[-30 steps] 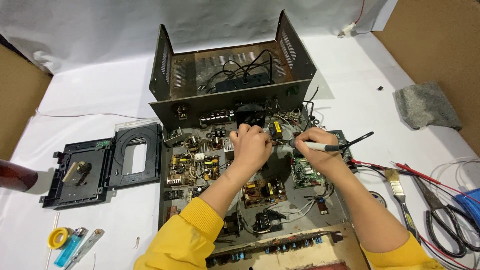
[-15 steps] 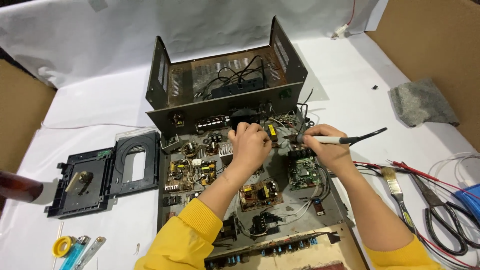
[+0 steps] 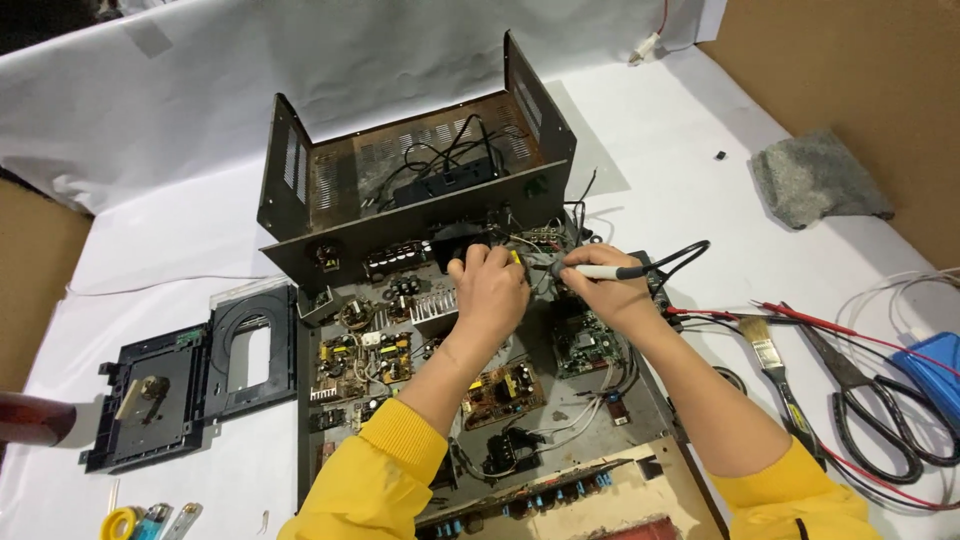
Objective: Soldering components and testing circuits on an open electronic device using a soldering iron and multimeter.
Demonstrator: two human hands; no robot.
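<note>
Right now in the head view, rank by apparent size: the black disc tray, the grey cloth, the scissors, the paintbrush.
1. Black disc tray, clearly largest.
2. Grey cloth and scissors look about alike; I won't rank them.
3. Paintbrush, smallest.

One camera sits on the person's head. It looks down from above, quite near, at the white counter, facing away from the person toward the far edge.

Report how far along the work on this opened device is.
Done: the metal cover is off, the disc drive tray lies removed. In hand: the right hand holds a soldering iron beside the left hand. Left: the circuit boards remain exposed, uncovered.
</note>
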